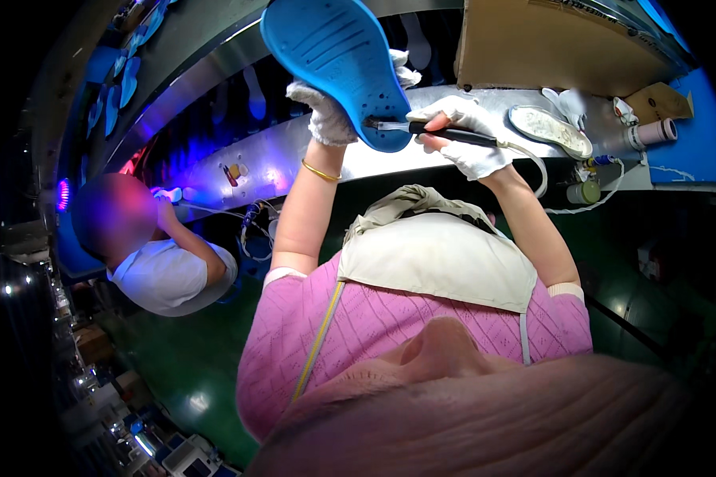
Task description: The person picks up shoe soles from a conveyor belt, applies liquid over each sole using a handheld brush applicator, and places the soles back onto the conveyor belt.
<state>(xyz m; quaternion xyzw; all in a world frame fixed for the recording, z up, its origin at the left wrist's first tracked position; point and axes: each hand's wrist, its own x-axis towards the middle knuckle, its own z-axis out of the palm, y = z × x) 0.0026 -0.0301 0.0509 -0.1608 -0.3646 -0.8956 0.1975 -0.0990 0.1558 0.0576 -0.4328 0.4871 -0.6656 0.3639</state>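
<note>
My left hand (pixel 332 118), in a white glove, grips a blue shoe sole (pixel 326 48) from beneath, with the fingers wrapped around its narrower part. The sole is raised over the metal bench and shows ridges at its wide end and small dark holes near its heel. In my right hand (pixel 461 131), gloved with some fingertips bare, is a brush (pixel 453 134) with a black handle and a pale hose at its rear. Its dark bristles rest on the heel end of the sole, or just above it.
A white shoe (pixel 550 131) lies on the metal bench (pixel 215 176) to the right, near a cardboard box (pixel 565 48) and a pinkish roll (pixel 655 134). Blue soles (pixel 127 83) line the far left. Another person (pixel 167 274) sits at the left. Below the right bench edge is a jar (pixel 585 192).
</note>
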